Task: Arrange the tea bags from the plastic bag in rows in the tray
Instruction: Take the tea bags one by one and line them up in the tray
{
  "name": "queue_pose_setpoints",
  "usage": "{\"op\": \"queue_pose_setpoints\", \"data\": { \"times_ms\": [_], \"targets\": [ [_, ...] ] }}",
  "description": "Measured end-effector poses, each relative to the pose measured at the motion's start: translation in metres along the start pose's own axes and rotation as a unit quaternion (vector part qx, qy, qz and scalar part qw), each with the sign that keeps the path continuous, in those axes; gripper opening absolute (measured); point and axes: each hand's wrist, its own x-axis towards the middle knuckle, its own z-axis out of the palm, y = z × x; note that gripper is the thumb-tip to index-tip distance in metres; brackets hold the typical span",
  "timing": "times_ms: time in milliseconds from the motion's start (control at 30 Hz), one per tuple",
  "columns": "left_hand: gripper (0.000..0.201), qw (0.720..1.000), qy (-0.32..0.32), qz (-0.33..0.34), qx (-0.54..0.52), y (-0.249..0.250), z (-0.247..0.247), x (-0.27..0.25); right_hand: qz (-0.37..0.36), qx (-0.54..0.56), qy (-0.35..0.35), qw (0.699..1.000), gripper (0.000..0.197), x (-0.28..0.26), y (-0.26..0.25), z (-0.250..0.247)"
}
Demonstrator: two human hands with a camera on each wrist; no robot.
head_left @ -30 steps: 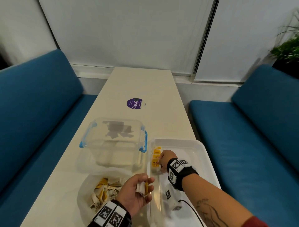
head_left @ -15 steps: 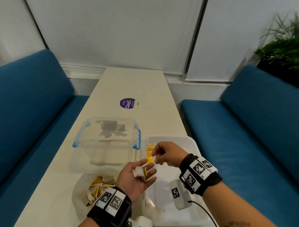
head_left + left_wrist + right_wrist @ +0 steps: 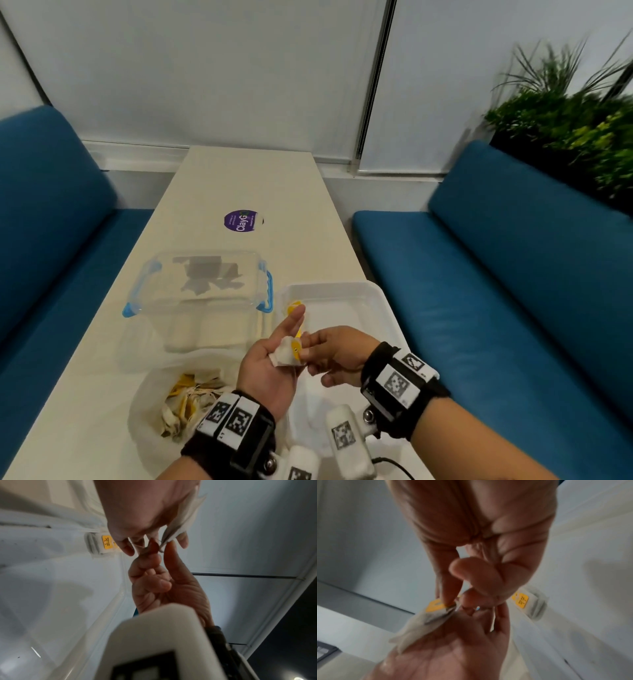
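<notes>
My left hand [image 3: 265,371] is held palm up over the near left corner of the white tray [image 3: 346,294], index finger straight. A white tea bag [image 3: 283,354] with a yellow tag lies on its palm. My right hand [image 3: 337,349] meets it from the right, and thumb and forefinger pinch the bag at its yellow tag [image 3: 435,605]. The bag [image 3: 419,626] droops over the left palm. A row of tea bags [image 3: 101,545] with yellow tags lies along the tray's left wall, partly hidden behind my hands in the head view. The plastic bag [image 3: 178,401] with several tea bags lies near left.
A clear lidded box [image 3: 202,291] with blue handles stands left of the tray, behind the plastic bag. A purple round sticker [image 3: 240,221] is farther up the table. Blue benches flank the table [image 3: 246,178]; a plant [image 3: 575,123] is at the far right.
My right hand left the row in the tray and came back to my left palm. The left hand opened from a grip to palm up, and the right fingers now pinch the bag's tag.
</notes>
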Motion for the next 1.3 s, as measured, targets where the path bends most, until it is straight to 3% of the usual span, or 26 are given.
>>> {"op": "queue_pose_setpoints", "data": {
  "times_ms": [133,233,533,700,733,800,833,900,1067,1167,1233,1300],
  "targets": [
    [0.03,0.991,0.041,0.024,0.126,-0.002,0.004,0.0,-0.054,-0.049,0.087,0.993,0.019,-0.005,-0.008,-0.005],
    [0.021,0.981,0.079,0.051,0.172,-0.004,0.003,0.003,-0.121,-0.137,0.152,0.971,0.023,-0.006,-0.013,-0.01],
    [0.027,0.98,0.136,0.039,0.14,-0.008,0.009,0.005,-0.077,-0.207,0.145,0.964,0.021,-0.001,-0.001,-0.01],
    [0.027,0.975,0.062,0.024,0.214,-0.001,0.023,0.002,-0.029,-0.377,0.072,0.923,0.059,-0.001,-0.001,-0.02],
    [0.028,0.971,0.046,0.015,0.234,-0.002,0.027,0.001,-0.034,-0.391,0.058,0.918,0.059,0.0,0.0,-0.017],
    [0.029,0.963,0.025,-0.004,0.268,-0.003,0.033,0.0,-0.05,-0.403,0.04,0.913,0.034,0.002,0.001,-0.012],
    [0.029,0.96,0.019,-0.009,0.28,-0.002,0.036,0.0,-0.055,-0.399,0.034,0.915,0.02,0.002,0.001,-0.01],
    [0.027,0.953,0.018,-0.002,0.303,0.002,0.038,0.0,-0.055,-0.384,0.032,0.921,0.012,0.001,0.001,-0.012],
    [0.018,0.887,0.089,0.038,0.451,0.016,0.027,0.006,-0.083,-0.357,0.064,0.928,0.008,-0.001,0.0,-0.029],
    [0.016,0.854,0.106,0.039,0.508,0.013,0.021,0.01,-0.11,-0.321,0.086,0.937,0.018,0.001,-0.001,-0.037],
    [0.017,0.855,0.098,0.017,0.51,0.008,0.017,0.013,-0.118,-0.216,0.058,0.968,0.01,0.0,-0.002,-0.039],
    [0.017,0.882,0.07,-0.034,0.464,0.005,0.014,0.011,-0.124,-0.059,0.008,0.99,0.017,-0.001,-0.004,-0.039]
  ]
}}
